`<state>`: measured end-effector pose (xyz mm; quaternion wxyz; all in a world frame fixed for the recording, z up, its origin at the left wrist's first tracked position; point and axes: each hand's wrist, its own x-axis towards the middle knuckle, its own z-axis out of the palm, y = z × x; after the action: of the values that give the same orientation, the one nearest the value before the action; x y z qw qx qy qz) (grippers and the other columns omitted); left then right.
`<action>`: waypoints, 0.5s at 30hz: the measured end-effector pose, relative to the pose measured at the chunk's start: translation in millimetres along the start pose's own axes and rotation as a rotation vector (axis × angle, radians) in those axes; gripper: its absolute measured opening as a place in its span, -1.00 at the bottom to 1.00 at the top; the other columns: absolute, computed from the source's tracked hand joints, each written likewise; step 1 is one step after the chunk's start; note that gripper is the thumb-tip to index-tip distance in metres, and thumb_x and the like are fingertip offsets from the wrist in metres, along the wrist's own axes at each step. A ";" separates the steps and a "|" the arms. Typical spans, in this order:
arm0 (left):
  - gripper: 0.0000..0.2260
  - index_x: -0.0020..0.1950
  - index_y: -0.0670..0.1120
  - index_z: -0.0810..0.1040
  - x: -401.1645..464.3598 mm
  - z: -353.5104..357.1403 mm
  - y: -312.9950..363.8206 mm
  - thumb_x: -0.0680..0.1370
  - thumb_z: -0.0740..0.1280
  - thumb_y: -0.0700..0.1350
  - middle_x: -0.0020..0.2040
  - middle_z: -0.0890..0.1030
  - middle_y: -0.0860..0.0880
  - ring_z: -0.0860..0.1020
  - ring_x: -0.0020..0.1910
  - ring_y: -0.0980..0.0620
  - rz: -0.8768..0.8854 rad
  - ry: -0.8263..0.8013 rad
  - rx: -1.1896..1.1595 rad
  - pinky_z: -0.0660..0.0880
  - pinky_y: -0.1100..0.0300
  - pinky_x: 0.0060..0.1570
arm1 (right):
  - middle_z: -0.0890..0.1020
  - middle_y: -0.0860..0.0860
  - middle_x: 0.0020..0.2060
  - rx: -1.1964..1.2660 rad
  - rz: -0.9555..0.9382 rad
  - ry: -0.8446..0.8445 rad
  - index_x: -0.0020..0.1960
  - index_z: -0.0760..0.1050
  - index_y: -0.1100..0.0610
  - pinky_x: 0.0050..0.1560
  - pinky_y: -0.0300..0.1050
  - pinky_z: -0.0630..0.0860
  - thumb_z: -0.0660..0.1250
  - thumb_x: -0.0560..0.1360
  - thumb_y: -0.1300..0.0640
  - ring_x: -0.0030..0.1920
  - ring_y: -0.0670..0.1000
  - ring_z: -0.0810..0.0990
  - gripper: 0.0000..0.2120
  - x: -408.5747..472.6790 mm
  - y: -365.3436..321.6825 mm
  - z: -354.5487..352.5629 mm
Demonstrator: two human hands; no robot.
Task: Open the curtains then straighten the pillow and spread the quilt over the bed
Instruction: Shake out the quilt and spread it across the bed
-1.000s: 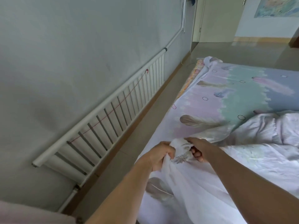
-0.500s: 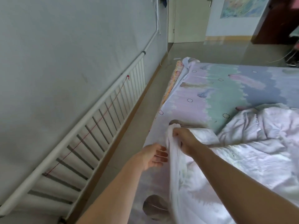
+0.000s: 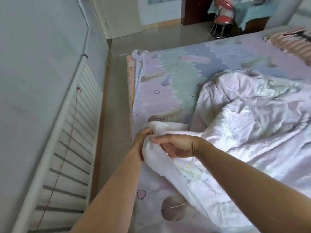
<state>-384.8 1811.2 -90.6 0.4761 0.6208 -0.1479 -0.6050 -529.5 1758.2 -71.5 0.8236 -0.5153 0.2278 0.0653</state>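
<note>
Quilt (image 3: 244,125) sits bunched on the near right part of the bed (image 3: 185,68), one corner pulled toward the left edge; the far half of the sheet is bare. Both hands are on that corner: left hand (image 3: 142,137) has its fingers curled round the rolled edge from the wall side, right hand (image 3: 176,146) pinches the fabric from above, thumb on top, fingers tucked under. Step in hand looks like finding the corner before the spread. Risks: grip is on a wad, not a flat hem, so a pull may drag a twisted lump rather than open the quilt; hands are nearly touching, so there's little span to shake it flat; the heap at right could snag and drag the sheet with it. Both forearms reach forward, nearly straight, converging at the corner, left wrist turned inward. Pillow (image 3: 292,39) lies at the far right corner, partly out of frame. Radiator (image 3: 72,140) runs along the left wall, well apart from the bed.
</note>
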 end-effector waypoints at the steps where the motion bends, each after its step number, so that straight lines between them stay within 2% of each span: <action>1: -0.68 -0.05 -0.23 0.57 -0.1 -7.2 3.2 0.28 0.40 -0.08 -0.16 0.66 -0.16 0.66 -0.18 -0.07 0.002 -0.041 -0.045 0.61 0.05 -0.02 | 0.63 0.02 -0.21 0.045 0.032 0.038 -0.12 0.62 0.08 -0.16 -0.18 0.50 0.17 0.53 -0.26 -0.23 -0.02 0.59 -0.55 -0.7 4.9 1.8; 2: -0.62 -0.10 -0.24 0.56 1.9 -16.9 6.4 0.15 0.39 -0.10 -0.13 0.59 -0.19 0.60 -0.14 -0.12 0.041 -0.039 -0.024 0.56 0.03 0.05 | 0.61 0.04 -0.23 0.099 0.054 0.114 -0.18 0.61 0.09 -0.25 -0.19 0.51 0.02 0.52 -0.37 -0.29 -0.01 0.57 -0.38 0.3 9.9 3.3; 3: -0.73 -0.23 -0.20 0.52 -2.9 -24.5 11.4 0.11 0.34 -0.15 -0.23 0.50 -0.18 0.51 -0.22 -0.10 0.108 -0.029 -0.005 0.49 0.10 -0.06 | 0.58 0.07 -0.28 0.171 0.041 0.266 -0.26 0.57 0.12 -0.34 -0.20 0.46 -0.05 0.52 -0.42 -0.35 0.01 0.53 -0.30 4.3 15.5 3.5; 4: -0.88 -0.39 -0.13 0.44 -6.4 -32.4 14.5 0.10 0.29 -0.20 -0.36 0.39 -0.12 0.40 -0.33 -0.04 0.175 -0.031 0.037 0.36 0.15 -0.22 | 0.53 0.09 -0.35 0.257 0.009 0.487 -0.32 0.51 0.14 -0.43 -0.24 0.37 -0.05 0.52 -0.41 -0.44 0.02 0.46 -0.29 9.9 19.9 5.0; 5: -0.89 -0.50 -0.05 0.35 -15.6 -40.4 16.7 0.09 0.27 -0.21 -0.44 0.30 -0.04 0.31 -0.38 0.02 0.226 -0.047 0.122 0.23 0.14 -0.29 | 0.49 0.09 -0.41 0.324 -0.022 0.724 -0.35 0.44 0.14 -0.48 -0.26 0.26 -0.02 0.54 -0.39 -0.51 0.00 0.38 -0.33 14.7 24.1 5.8; 6: -0.86 -0.54 -0.01 0.32 -22.4 -48.3 17.4 0.06 0.28 -0.17 -0.46 0.27 0.01 0.28 -0.38 0.03 0.258 -0.100 0.213 0.17 0.11 -0.28 | 0.47 0.08 -0.45 0.388 -0.040 0.905 -0.33 0.40 0.15 -0.51 -0.28 0.19 0.01 0.55 -0.38 -0.54 -0.01 0.33 -0.36 19.0 26.8 8.6; 7: -0.87 -0.53 -0.01 0.35 -33.7 -52.1 19.1 0.02 0.29 -0.12 -0.45 0.30 0.02 0.30 -0.35 0.01 0.265 -0.126 0.307 0.18 0.09 -0.24 | 0.48 0.09 -0.44 0.414 -0.035 0.994 -0.29 0.41 0.15 -0.51 -0.27 0.20 0.01 0.54 -0.39 -0.53 -0.01 0.36 -0.37 20.6 27.0 12.6; 9: -0.83 -0.43 -0.02 0.40 -44.6 -68.0 17.4 0.03 0.31 -0.09 -0.43 0.38 0.05 0.38 -0.32 0.03 0.263 -0.226 0.494 0.25 0.08 -0.21 | 0.59 0.13 -0.31 0.368 0.046 0.959 -0.14 0.49 0.18 -0.47 -0.23 0.38 0.04 0.49 -0.44 -0.41 0.05 0.55 -0.32 30.8 24.8 30.9; 10: -0.84 -0.39 -0.03 0.41 -49.5 -72.1 15.5 0.08 0.31 -0.12 -0.46 0.42 0.08 0.41 -0.35 0.08 0.258 -0.290 0.584 0.29 0.12 -0.22 | 0.63 0.14 -0.26 0.321 0.099 0.922 -0.07 0.52 0.19 -0.41 -0.19 0.48 0.12 0.49 -0.41 -0.33 0.08 0.61 -0.36 34.9 22.0 43.1; 12: -0.83 -0.27 -0.06 0.49 -58.0 -81.0 7.1 0.15 0.29 -0.11 -0.40 0.52 0.08 0.46 -0.33 0.12 0.247 -0.413 0.807 0.35 0.18 -0.23 | 0.63 0.13 -0.24 0.249 0.150 0.908 0.00 0.51 0.20 -0.30 -0.11 0.54 0.29 0.54 -0.12 -0.27 0.08 0.62 -0.65 50.7 23.5 65.5; 13: -0.71 -0.16 -0.16 0.53 -60.3 -83.3 0.1 0.16 0.30 -0.09 -0.31 0.56 -0.03 0.47 -0.29 0.08 0.242 -0.471 0.904 0.36 0.18 -0.24 | 0.60 0.13 -0.24 0.222 0.152 0.956 0.01 0.49 0.23 -0.31 -0.11 0.52 0.32 0.55 0.06 -0.28 0.08 0.59 -0.79 56.8 25.1 72.9; 15: -0.44 0.11 -0.31 0.48 -59.2 -91.4 -13.4 0.18 0.31 -0.04 -0.09 0.56 -0.26 0.53 -0.18 -0.09 0.228 -0.559 1.022 0.34 0.19 -0.27 | 0.53 0.13 -0.27 0.210 0.103 1.062 0.04 0.44 0.29 -0.36 -0.12 0.45 0.31 0.53 0.28 -0.33 0.04 0.52 -0.88 68.0 33.9 86.1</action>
<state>-321.8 1900.6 -81.7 0.1219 0.5687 -0.6058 -0.5428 -454.3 1840.8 -98.0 0.6378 -0.3805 0.6430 -0.1869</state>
